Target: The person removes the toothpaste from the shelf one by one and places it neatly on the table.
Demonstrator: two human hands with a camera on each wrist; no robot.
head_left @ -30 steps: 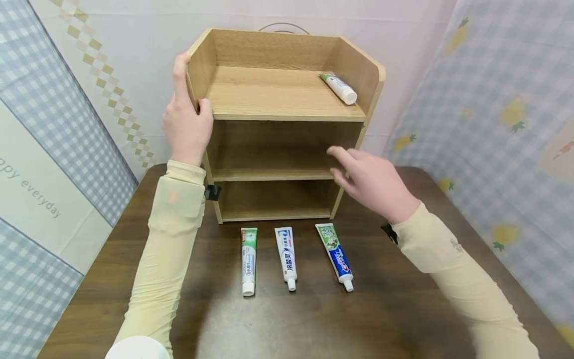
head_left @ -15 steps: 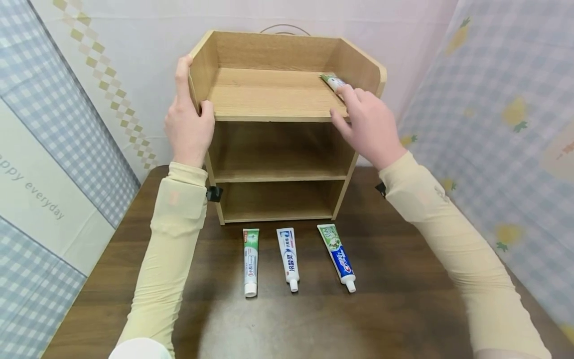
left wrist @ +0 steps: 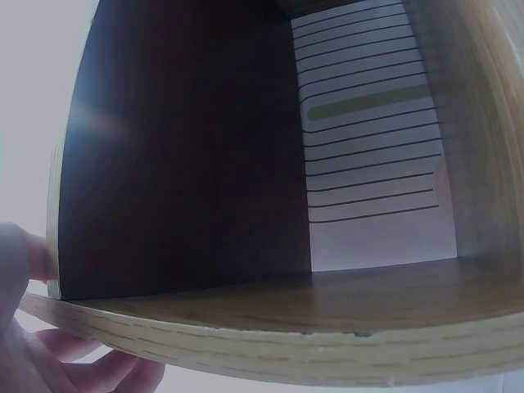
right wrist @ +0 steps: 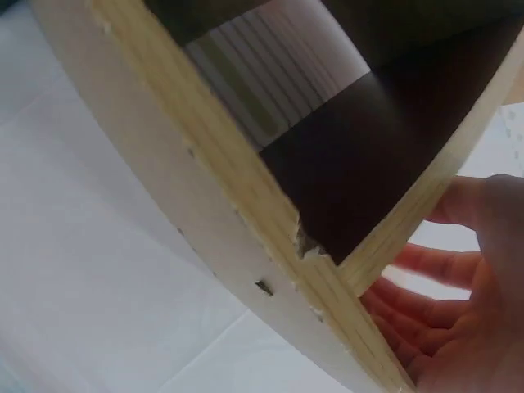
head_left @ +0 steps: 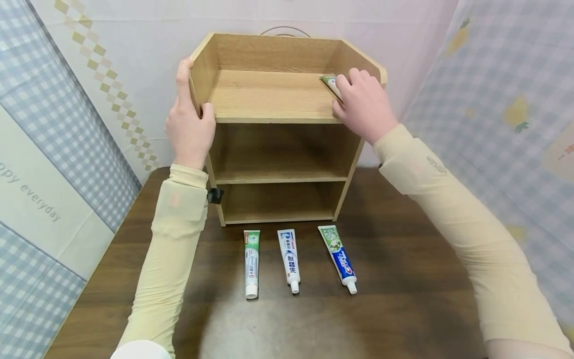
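Observation:
A three-tier wooden shelf unit [head_left: 273,94] stands on a dark brown table [head_left: 381,309]. My left hand [head_left: 193,107] grips its left side panel near the top, thumb inside and fingers outside. In the left wrist view those fingers [left wrist: 33,360] show under a shelf board [left wrist: 286,327]. My right hand [head_left: 347,92] lies on the top tier at the right, fingers curled over a toothpaste tube [head_left: 329,81]. Only the tube's green end shows. The right wrist view has the board edge [right wrist: 246,196] and my right hand [right wrist: 467,327], but no tube.
Three toothpaste tubes lie side by side on the table before the shelf: a green-white one [head_left: 251,262], a white-blue one [head_left: 290,259] and a green-blue one [head_left: 338,257]. The two lower tiers hold nothing. Cloth walls close in on three sides.
My right hand rose from in front of the middle tier to the top tier and closed over the tube there. The left hand has kept its grip on the side panel.

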